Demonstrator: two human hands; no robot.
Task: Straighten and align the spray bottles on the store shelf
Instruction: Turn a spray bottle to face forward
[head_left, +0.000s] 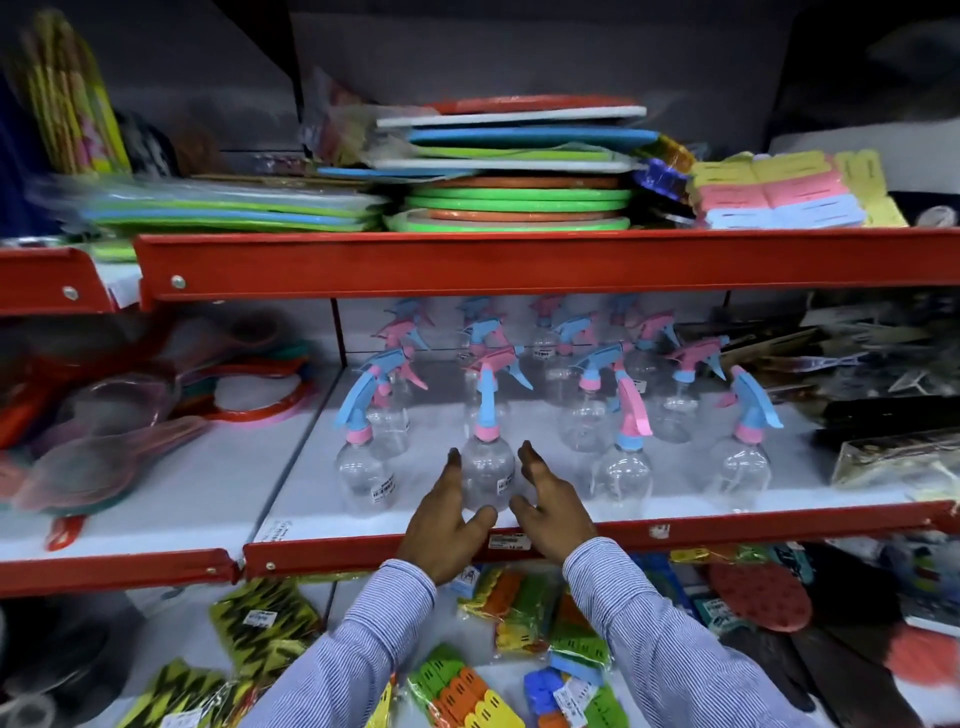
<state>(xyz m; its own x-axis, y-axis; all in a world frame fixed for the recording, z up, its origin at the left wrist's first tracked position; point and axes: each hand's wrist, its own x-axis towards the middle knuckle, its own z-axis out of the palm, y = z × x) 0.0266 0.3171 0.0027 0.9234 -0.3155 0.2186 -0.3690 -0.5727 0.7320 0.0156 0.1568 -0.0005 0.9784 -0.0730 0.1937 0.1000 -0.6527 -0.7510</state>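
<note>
Several clear spray bottles with pink and blue trigger heads stand in rows on the white middle shelf (519, 519). A front-row bottle (487, 475) with a blue neck and pink collar stands upright between my hands. My left hand (445, 519) is at its left side and my right hand (551, 506) at its right, fingers extended and apart, close to the bottle or just touching it. Another front bottle (363, 467) stands to the left, and two more, one (623, 470) and another (742, 462), to the right. Their spray heads point in different directions.
A red shelf lip (675, 530) runs along the front edge. Coloured boards and round mats (519, 202) are stacked on the shelf above. Handled mirrors (249, 395) lie on the left shelf section, dark packaged items (883, 415) at right. Packets of clips (519, 623) lie on the shelf below.
</note>
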